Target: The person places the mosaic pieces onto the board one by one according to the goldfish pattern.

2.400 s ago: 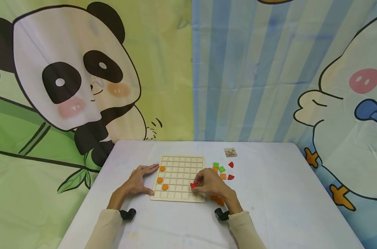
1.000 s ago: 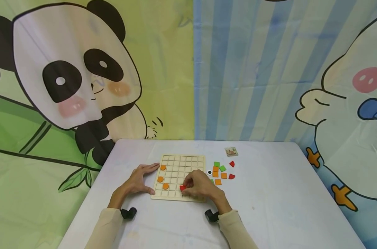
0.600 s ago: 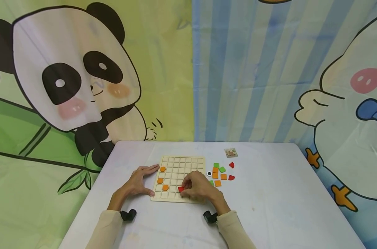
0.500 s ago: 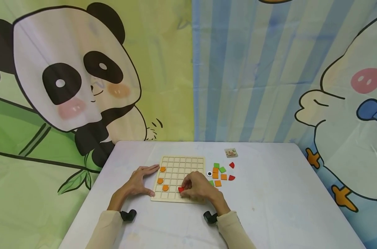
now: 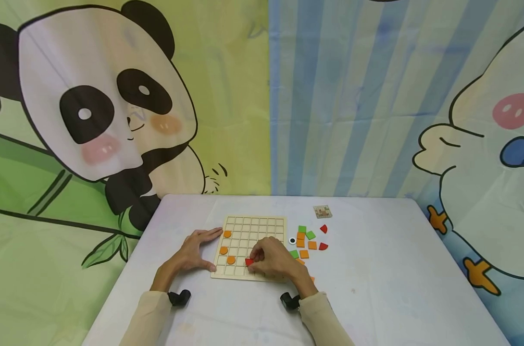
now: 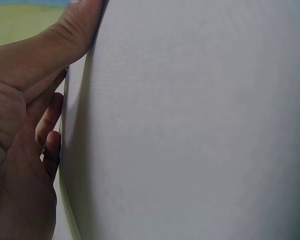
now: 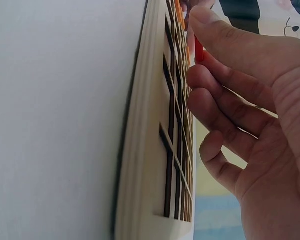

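A pale wooden board (image 5: 255, 228) with a grid of square recesses lies on the white table. My right hand (image 5: 274, 258) pinches a small red piece (image 5: 249, 262) between thumb and fingers over the board's lower middle. In the right wrist view that red piece (image 7: 199, 50) is partly hidden by the thumb. My left hand (image 5: 190, 251) is spread along the board's left side, its thumb at the near corner and its fingertips farther up the edge. Three orange round pieces, one of them a disc (image 5: 230, 260), sit in the grid's left columns.
Right of the board lie several orange squares (image 5: 312, 245), green squares (image 5: 302, 229) and two red quarter-circles (image 5: 323, 246). A white disc with a black dot (image 5: 292, 240) is by the board's right edge. A small printed card (image 5: 322, 212) lies farther back.
My right hand has moved left across the board with the red piece, most of it earlier, then only slightly in the last half second. The left hand has stayed on the board's left edge.
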A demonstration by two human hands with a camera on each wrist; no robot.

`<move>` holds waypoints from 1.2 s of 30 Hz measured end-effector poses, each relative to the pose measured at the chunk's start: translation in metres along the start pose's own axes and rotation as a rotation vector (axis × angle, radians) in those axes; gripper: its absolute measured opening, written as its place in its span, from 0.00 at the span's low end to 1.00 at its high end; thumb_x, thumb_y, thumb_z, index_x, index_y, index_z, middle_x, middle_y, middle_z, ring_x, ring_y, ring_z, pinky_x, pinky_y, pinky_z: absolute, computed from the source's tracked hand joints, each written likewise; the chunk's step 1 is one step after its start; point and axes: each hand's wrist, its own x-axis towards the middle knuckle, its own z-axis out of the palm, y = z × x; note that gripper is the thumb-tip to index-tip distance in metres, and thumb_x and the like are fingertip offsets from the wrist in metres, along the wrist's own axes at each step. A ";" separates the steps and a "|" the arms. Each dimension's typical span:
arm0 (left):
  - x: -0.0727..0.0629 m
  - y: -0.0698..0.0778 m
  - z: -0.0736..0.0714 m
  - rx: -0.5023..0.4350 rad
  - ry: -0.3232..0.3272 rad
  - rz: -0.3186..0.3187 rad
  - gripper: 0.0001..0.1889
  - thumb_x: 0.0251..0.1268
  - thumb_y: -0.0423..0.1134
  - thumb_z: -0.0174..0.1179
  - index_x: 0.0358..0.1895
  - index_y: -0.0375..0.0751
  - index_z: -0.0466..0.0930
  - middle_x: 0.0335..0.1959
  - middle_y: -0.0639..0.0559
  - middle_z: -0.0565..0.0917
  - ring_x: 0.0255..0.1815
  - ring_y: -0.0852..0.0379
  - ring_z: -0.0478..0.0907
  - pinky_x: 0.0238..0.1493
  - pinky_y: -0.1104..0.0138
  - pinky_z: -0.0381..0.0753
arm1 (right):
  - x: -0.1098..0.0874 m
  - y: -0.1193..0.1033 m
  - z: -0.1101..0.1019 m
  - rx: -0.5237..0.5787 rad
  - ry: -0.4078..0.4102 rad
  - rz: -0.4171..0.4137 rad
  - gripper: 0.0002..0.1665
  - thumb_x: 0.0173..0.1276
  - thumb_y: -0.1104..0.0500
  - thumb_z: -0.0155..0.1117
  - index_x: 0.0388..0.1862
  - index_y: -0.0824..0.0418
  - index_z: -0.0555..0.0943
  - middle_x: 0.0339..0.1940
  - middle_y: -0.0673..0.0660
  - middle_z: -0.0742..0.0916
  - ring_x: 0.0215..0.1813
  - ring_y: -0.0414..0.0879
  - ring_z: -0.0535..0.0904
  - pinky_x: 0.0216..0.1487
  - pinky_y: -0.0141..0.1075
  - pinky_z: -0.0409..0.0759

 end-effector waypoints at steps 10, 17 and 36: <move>0.001 0.001 0.000 0.008 -0.009 -0.038 0.68 0.28 0.54 0.94 0.85 0.54 0.69 0.86 0.53 0.71 0.77 0.41 0.68 0.75 0.36 0.63 | 0.004 -0.003 0.004 0.001 0.007 0.006 0.13 0.59 0.53 0.89 0.38 0.55 0.93 0.32 0.45 0.90 0.33 0.33 0.81 0.39 0.29 0.82; 0.001 0.000 0.000 0.010 -0.014 -0.043 0.68 0.28 0.56 0.93 0.85 0.56 0.69 0.86 0.55 0.71 0.77 0.41 0.68 0.75 0.35 0.63 | 0.010 -0.004 0.009 0.000 0.010 -0.010 0.12 0.62 0.53 0.87 0.40 0.56 0.93 0.32 0.42 0.89 0.33 0.33 0.81 0.39 0.29 0.82; 0.000 0.001 -0.001 -0.004 -0.012 -0.019 0.67 0.30 0.56 0.93 0.84 0.54 0.69 0.86 0.53 0.70 0.77 0.41 0.68 0.75 0.35 0.61 | 0.020 -0.009 0.018 -0.067 0.039 0.022 0.15 0.60 0.51 0.88 0.42 0.57 0.94 0.31 0.44 0.90 0.32 0.32 0.79 0.38 0.28 0.79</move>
